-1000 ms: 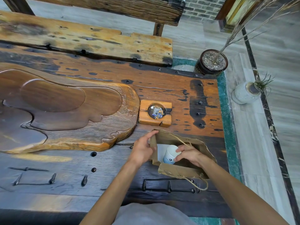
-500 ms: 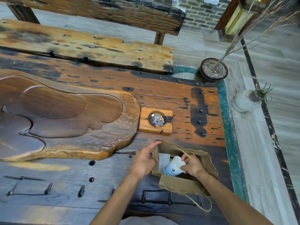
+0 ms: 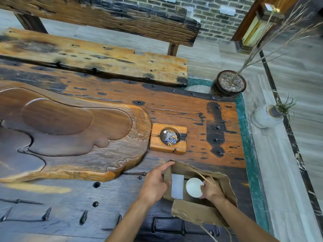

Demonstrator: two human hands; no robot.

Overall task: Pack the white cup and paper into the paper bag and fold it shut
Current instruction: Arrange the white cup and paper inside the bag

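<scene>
A brown paper bag (image 3: 197, 213) stands open on the dark wooden table, near its right front corner. Inside it the white cup (image 3: 193, 187) sits upright, its round mouth facing up. A white sheet of paper (image 3: 177, 186) stands against the bag's left wall, beside the cup. My right hand (image 3: 210, 189) reaches into the bag and grips the cup's rim on its right side. My left hand (image 3: 154, 184) pinches the bag's left edge and holds it apart. The bag's string handles hang loose over the opening and front.
A wooden ashtray (image 3: 168, 138) with butts lies just beyond the bag. A large carved wooden tea tray (image 3: 73, 137) fills the table's left. The table's green right edge (image 3: 248, 154) is close. A potted dry branch (image 3: 228, 83) and a stone vase (image 3: 265, 117) stand on the floor.
The cup has turned from tilted to upright and sunk deeper into the bag with my right hand. My left hand kept hold of the bag's left edge.
</scene>
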